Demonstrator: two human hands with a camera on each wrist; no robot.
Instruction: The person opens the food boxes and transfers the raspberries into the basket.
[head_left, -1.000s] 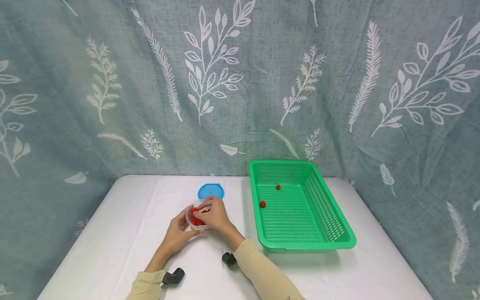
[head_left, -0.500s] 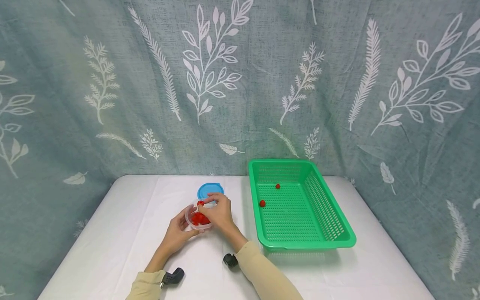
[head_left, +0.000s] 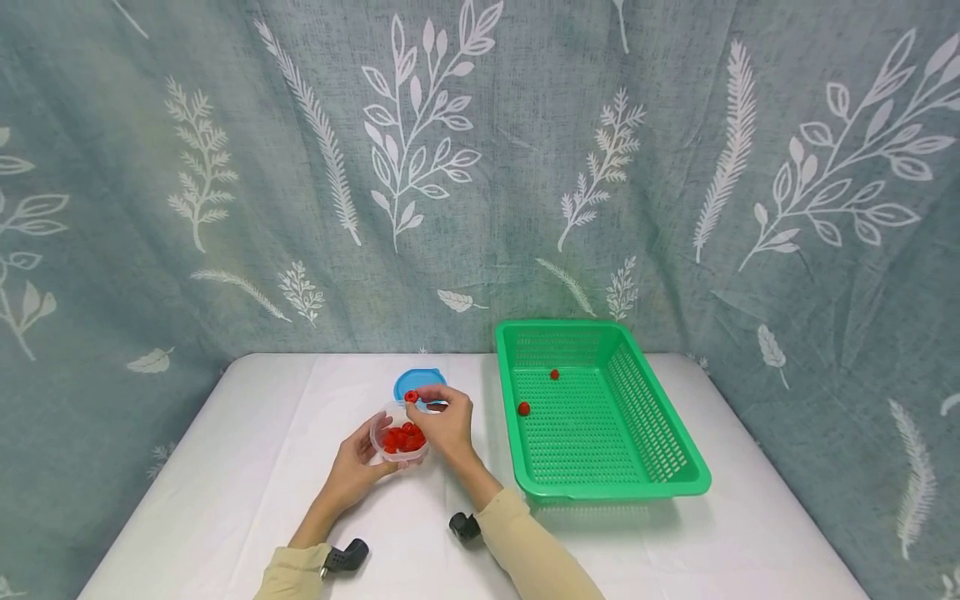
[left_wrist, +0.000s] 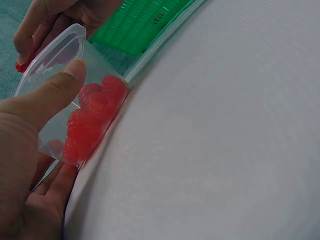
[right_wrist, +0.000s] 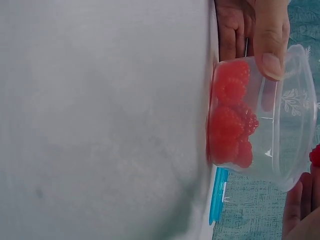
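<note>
In the head view my left hand (head_left: 354, 468) holds a clear plastic container (head_left: 377, 450) standing on the white table, its thumb on one side and fingers round the other. Several red raspberries (head_left: 403, 439) lie in the bottom of the container; the left wrist view shows these raspberries (left_wrist: 97, 107) through the wall. My right hand (head_left: 452, 423) pinches one raspberry (head_left: 411, 397) between thumb and fingers, just above the far rim of the container. The right wrist view catches that raspberry (right_wrist: 315, 156) at its right edge, beside the container's rim.
Behind the container lies a blue lid (head_left: 408, 381), partly covered by the right hand. To the right stands a green perforated basket (head_left: 513, 433) with one raspberry (head_left: 523, 409) near its left wall and another raspberry (head_left: 554, 375) farther back. A patterned curtain (head_left: 480, 208) hangs behind the table.
My right hand has lifted a raspberry out of the container and moved slightly right and up with it. The left hand has kept its hold on the container.
</note>
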